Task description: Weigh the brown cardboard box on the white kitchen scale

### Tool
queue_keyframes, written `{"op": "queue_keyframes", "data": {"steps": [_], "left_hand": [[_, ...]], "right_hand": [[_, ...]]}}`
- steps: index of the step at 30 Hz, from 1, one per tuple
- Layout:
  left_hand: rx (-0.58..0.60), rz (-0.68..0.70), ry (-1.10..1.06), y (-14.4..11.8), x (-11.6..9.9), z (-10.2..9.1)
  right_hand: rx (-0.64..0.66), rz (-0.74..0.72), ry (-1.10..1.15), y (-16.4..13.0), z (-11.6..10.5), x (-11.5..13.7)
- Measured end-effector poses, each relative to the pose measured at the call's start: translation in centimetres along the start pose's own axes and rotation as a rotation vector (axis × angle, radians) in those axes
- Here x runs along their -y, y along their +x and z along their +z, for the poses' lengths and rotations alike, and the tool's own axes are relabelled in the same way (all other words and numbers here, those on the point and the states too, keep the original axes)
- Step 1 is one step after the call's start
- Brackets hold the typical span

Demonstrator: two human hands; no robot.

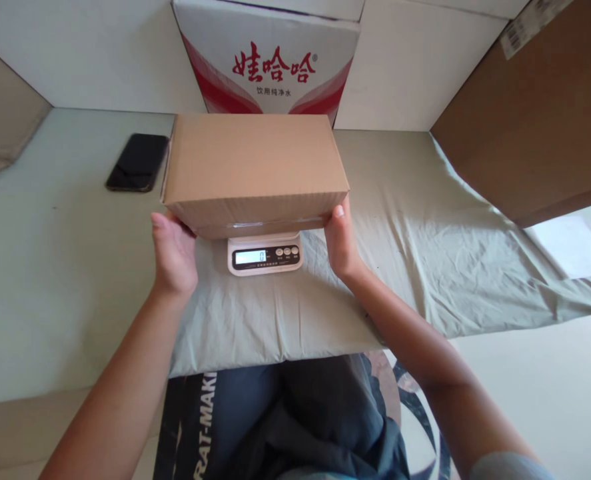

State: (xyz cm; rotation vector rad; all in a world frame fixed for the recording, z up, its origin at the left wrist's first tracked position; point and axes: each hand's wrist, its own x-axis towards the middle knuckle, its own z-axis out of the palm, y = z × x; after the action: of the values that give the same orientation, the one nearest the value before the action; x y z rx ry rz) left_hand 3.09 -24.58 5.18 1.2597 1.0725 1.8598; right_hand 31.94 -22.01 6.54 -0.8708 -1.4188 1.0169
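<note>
A closed brown cardboard box (252,157) is held between my two hands over a small white digital scale (265,269). My left hand (172,257) grips the box's near left corner, with its fingers underneath and out of sight. At the near right corner my right hand (341,240) has its thumb against the side, the other fingers mostly hidden. Clear tape shows along the box's front face. The scale's lit display reads 0, with several round buttons to its right. The box hides the weighing plate, so I cannot tell whether the two touch.
A black phone (138,162) lies left of the box on the pale green cloth (95,280). Behind stands a white and red carton (275,60) with Chinese lettering. A large brown carton (530,120) and a white paper (570,247) are at the right.
</note>
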Motion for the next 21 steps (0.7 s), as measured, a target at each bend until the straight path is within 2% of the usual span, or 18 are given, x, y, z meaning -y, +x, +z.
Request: {"op": "queue_keyframes", "data": {"steps": [17,21], "left_hand": [[-0.002,-0.002,0.017,-0.17,-0.03,0.13],[-0.025,-0.006,0.033,0.1,0.02,-0.54]], "right_hand": [[0.005,-0.019,0.044,-0.05,0.02,-0.43],[-0.069,0.023,0.034,0.27,-0.64,-0.05]]}}
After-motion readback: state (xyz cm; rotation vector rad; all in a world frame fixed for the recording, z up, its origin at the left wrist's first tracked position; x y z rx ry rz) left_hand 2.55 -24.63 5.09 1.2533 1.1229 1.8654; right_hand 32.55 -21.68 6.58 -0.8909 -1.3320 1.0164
